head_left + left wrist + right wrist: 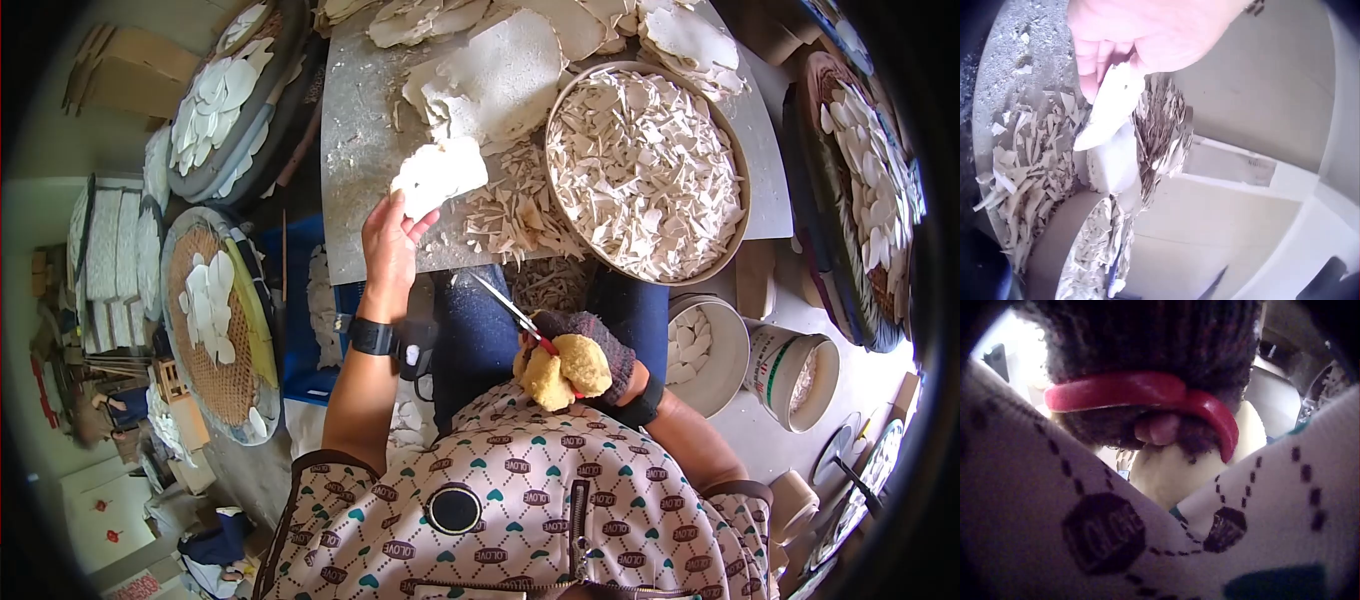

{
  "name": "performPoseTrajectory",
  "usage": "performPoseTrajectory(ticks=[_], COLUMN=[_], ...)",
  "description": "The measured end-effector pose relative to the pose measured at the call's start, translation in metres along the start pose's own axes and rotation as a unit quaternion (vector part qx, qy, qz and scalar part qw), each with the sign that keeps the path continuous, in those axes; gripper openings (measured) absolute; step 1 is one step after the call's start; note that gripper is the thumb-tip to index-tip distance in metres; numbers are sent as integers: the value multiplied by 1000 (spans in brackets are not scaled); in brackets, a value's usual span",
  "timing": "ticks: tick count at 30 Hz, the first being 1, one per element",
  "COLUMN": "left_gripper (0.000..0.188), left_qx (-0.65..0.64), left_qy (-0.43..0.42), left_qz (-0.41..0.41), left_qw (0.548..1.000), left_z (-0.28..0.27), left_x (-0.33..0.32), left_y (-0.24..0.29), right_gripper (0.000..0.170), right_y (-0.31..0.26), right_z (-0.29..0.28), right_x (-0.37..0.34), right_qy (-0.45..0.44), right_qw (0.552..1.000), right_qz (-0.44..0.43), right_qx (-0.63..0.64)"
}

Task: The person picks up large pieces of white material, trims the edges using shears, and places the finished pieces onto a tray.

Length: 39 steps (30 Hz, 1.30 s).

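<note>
A thin, irregular white piece (440, 178) is pinched between the thumb and fingers of my bare left hand (390, 243); in the left wrist view the piece (1112, 105) hangs below the left hand (1141, 31). My right hand (585, 350), in a dark knitted glove with yellow padding (562, 372), grips red-handled scissors over the lap, their blades (505, 303) pointing up and left. In the right wrist view the red handles (1122, 389) loop around the gloved right hand (1147, 350).
On the grey board (350, 150) lie large white sheets (500, 80), loose scraps (520, 205) and a round tray (742, 205) full of white strips. Buckets (725, 360) stand at the right. Round woven trays (190, 370) with white pieces stand at the left, beside a blue crate (300, 375).
</note>
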State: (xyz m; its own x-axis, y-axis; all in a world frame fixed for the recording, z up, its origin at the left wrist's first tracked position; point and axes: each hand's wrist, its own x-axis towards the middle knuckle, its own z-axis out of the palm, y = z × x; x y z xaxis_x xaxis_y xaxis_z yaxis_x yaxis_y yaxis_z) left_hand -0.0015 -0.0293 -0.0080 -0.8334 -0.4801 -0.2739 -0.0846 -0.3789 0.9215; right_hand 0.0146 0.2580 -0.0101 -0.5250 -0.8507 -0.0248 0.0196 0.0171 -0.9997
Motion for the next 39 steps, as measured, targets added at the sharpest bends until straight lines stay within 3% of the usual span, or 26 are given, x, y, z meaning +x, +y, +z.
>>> performPoseTrajectory(ticks=[2, 5, 10, 14, 17, 20, 21, 22, 24, 27, 30, 31, 34, 36, 39], left_gripper=[32, 32, 34, 35, 35, 36, 36, 36, 36, 37, 42, 43, 41, 40, 40], left_qx=[-28, -35, -36, -19, -3, 20, 26, 32, 46, 43, 15, -13, -107, -122, -92], left_qy=[-9, -41, -63, -75, -93, -121, -129, -137, -138, -130, -103, -65, 43, 31, -16], left_qz=[-29, -37, -34, -31, -42, -70, -83, -94, -108, -108, -62, -33, 17, 24, -13], left_qw=[999, 998, 997, 997, 995, 990, 988, 986, 983, 985, 993, 997, 993, 992, 996], left_z=[1, 1, 7, 14, 15, 20, 21, 23, 27, 31, 32, 35, 48, 67, 74], left_x=[-5, -12, -22, -29, -32, -36, -36, -37, -39, -40, -37, -36, -39, -50, -59], left_y=[3, 3, 7, 7, 7, 6, 5, 4, 2, 2, -7, -13, -35, -36, -48], right_gripper=[19, 17, 19, 23, 19, 24, 26, 25, 24, 23, 22, 23, 27, 31, 32], right_y=[12, 28, 33, 51, 64, 77, 78, 80, 84, 59, 65, 61, 51, 49, 59], right_z=[1, 1, 4, 6, -4, 2, 3, 2, 6, -5, 0, 0, 0, 4, 4], right_x=[-2, -8, -6, -9, -1, 5, 8, 8, 12, 15, 17, 17, 23, 25, 25], right_qy=[-2, -21, 26, 89, 56, 78, 66, 70, 97, 104, 112, 112, 103, 115, 131], right_qw=[1000, 988, 967, 849, 823, 712, 612, 611, 722, 898, 914, 956, 967, 956, 991], right_qz=[-1, 66, 108, 48, -17, -6, 6, 14, -14, -2, -6, 6, -3, 38, -30], right_qx=[5, 140, 227, 518, 564, 698, 788, 788, 685, 428, 390, 270, 233, 267, 24])
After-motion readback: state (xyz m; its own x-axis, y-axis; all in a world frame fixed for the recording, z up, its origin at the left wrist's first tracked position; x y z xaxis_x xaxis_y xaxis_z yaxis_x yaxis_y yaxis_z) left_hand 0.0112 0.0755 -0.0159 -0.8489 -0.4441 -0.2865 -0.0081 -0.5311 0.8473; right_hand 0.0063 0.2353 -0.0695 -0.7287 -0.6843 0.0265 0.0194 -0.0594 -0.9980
